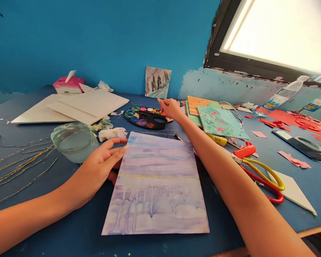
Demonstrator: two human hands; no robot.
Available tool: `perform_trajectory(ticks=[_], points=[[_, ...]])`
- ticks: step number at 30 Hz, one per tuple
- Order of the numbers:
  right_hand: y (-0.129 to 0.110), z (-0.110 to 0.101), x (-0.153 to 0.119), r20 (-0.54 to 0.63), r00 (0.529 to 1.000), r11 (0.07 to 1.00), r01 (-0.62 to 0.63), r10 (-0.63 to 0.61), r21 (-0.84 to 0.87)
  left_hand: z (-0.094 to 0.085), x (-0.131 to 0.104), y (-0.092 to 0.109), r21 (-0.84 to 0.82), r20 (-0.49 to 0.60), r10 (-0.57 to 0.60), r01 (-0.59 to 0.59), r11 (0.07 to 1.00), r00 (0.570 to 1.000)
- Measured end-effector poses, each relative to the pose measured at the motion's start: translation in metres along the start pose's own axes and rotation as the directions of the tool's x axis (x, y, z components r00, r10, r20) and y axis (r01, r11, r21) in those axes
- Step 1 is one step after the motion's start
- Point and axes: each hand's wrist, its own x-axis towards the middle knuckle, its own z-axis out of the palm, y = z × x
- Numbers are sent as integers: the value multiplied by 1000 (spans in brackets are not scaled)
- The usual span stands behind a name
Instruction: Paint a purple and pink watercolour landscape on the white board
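Observation:
A painted canvas board (pixel 160 160) with lilac, blue and white bands, a thin yellow line and runny drips lies tilted in front of me. My left hand (pixel 104 160) grips its upper left edge, thumb on the face and fingers behind. Beyond the board, my right hand (pixel 172 109) is at the right end of a black paint palette (pixel 147 117) with several colour wells. Its fingers are curled closed; what they hold, if anything, is hidden. A brush tip (pixel 178 137) shows behind the board's top edge. Left of the board stands a bowl of cloudy water (pixel 73 141).
White boards (pixel 88 103) and a pink tissue pack (pixel 68 85) lie at the back left, gold cords (pixel 24 164) at left. A small painting (pixel 158 82) leans on the wall. Painted boards (pixel 222 121), scissors (pixel 264 176), a phone (pixel 298 144), red paper scraps (pixel 296 119) and bottles (pixel 286 93) occupy the right.

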Motion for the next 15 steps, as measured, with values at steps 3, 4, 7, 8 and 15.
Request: perform_trajectory(ticks=[3,4,7,8,15], points=[[1,1,0,3,1000,1000,14,-14,-7,0,1,0,-12,-10,-4,4,1000,1000],[2,1,0,-7,1000,1000,18,-18,3,1,1,0,-17,-11,-5,4,1000,1000],[3,0,-1,8,1000,1000,13,-14,15,1,1,1,-22,-15,-5,4,1000,1000],[3,0,-1,11,1000,1000,6,-6,15,1,1,1,-18,-16,-8,7,1000,1000],[-3,0,1,38,998,998,-48,46,45,1,1,1,-29,-25,-28,28,999,999]])
